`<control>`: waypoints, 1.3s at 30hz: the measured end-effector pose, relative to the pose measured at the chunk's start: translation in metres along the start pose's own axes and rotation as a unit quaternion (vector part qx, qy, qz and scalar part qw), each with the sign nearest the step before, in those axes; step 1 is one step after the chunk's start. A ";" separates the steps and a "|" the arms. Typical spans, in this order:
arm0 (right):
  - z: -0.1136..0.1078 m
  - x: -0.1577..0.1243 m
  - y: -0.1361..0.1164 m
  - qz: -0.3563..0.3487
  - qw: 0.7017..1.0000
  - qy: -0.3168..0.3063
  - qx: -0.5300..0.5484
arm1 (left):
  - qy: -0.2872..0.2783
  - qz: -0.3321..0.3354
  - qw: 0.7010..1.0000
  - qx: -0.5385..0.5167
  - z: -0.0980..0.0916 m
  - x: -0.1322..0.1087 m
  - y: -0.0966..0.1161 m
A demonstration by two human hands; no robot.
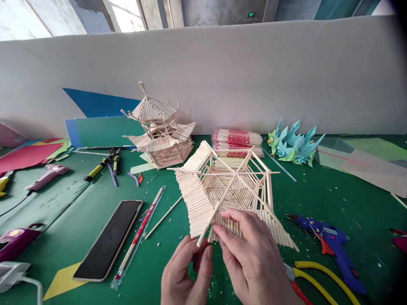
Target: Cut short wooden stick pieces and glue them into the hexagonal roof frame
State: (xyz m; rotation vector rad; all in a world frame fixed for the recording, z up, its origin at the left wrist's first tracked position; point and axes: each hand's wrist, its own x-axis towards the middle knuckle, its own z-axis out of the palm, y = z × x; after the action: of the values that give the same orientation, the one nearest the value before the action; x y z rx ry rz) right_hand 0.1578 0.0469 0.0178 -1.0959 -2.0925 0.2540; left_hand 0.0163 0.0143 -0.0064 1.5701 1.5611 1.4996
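The head camera looked down at a green table (318,203). In the middle of it sat a six-sided roof made of thin wooden sticks (229,190), tipped up toward the person. The right hand (254,258) pinched the near edge of the roof, fingers closed on a row of short sticks. The left hand (187,271) was curled shut around the low end of one long rib. The roof looked very light but easy to break, since the glued sticks could snap or pop off. The thick ribs and the corners looked like the safest places to hold. A finished stick pagoda (159,131) stood behind, and a blue glue gun (333,245) lay to the right.
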 end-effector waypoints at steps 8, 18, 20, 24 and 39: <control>-0.001 0.001 0.001 -0.007 1.000 0.009 0.000 | -0.001 -0.085 0.993 -0.079 0.003 -0.001 -0.005; 0.000 0.001 0.002 -0.016 1.000 -0.004 -0.004 | 0.032 0.066 0.995 0.063 0.007 0.000 0.002; -0.001 0.002 0.002 -0.017 1.000 -0.009 -0.005 | 0.034 0.073 0.994 0.070 0.009 0.003 0.006; -0.002 0.003 0.003 -0.014 1.000 -0.013 -0.008 | 0.037 0.072 0.993 0.081 0.010 0.005 0.010; -0.003 0.008 -0.007 0.015 0.998 0.044 0.029 | 0.010 0.023 0.999 0.041 0.005 -0.002 -0.004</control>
State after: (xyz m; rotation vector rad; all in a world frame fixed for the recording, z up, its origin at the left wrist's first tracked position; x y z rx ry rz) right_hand 0.1525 0.0483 0.0270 -1.0848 -1.9804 0.2747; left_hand 0.0200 0.0154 -0.0123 1.6516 1.6274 1.4982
